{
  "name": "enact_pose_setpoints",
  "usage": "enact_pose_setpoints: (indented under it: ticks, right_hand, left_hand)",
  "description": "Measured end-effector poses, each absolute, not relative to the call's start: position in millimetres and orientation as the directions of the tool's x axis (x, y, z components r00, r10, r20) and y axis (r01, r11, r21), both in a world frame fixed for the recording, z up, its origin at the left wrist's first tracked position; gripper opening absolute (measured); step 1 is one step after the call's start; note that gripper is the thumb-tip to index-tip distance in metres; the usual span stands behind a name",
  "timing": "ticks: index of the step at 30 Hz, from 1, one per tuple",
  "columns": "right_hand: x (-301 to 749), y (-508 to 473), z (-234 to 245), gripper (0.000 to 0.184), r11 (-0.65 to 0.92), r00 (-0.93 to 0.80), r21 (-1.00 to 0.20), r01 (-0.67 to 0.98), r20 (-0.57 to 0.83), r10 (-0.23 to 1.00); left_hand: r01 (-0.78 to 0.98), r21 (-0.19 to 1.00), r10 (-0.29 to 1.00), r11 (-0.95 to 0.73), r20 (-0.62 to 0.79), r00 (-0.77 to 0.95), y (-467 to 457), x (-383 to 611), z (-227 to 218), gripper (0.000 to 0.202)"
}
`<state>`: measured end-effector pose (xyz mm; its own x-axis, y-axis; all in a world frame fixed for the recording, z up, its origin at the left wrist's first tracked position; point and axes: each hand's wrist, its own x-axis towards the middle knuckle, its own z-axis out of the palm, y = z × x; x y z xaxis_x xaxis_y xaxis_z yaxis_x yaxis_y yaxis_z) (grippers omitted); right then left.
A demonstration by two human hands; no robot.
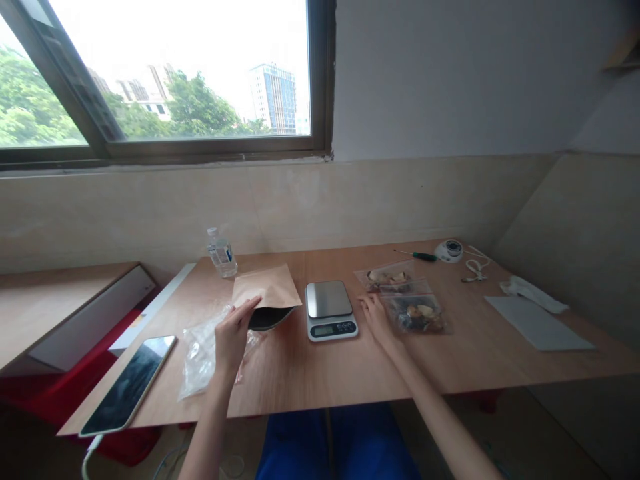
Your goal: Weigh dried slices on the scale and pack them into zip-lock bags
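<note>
My left hand is closed on the edge of a brown kraft paper bag, whose dark mouth gapes toward me. Under that hand lies a crumpled clear plastic bag. A kitchen scale with a bare steel plate stands between my hands. To its right, my right hand reaches low over the table, fingers apart and holding nothing. Just beyond and beside it are two clear zip bags, one with pale dried pieces, the other with darker pieces. Whether my fingertips touch the nearer bag, I cannot tell.
A water bottle stands at the back left, a phone lies at the front left. Toward the right are a screwdriver, a white dome camera, a cable, a white sheet and a crumpled white wrapper.
</note>
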<state>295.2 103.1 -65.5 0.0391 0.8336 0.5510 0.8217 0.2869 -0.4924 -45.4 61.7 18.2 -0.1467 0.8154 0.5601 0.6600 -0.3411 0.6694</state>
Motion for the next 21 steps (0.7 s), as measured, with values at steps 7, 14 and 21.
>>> enact_pose_setpoints:
  ticks: [7,14,21]
  right_hand:
    - [244,115,-15,0.034,0.492,-0.163,-0.583,0.646,0.525,0.835]
    - [220,132,-30,0.045,0.438,-0.137,-0.632,0.639,0.467,0.874]
    - [211,117,-21,0.040,0.488,-0.076,-0.591,0.642,0.584,0.808]
  left_hand:
    - [0.602,0.715,0.819,-0.355,0.549,-0.169,59,-34,35,0.028]
    - [0.555,0.771,0.841,-0.312,0.496,-0.216,61,-31,55,0.026]
    - [0.434,0.848,0.872,-0.304,0.431,-0.233,61,-26,72,0.028]
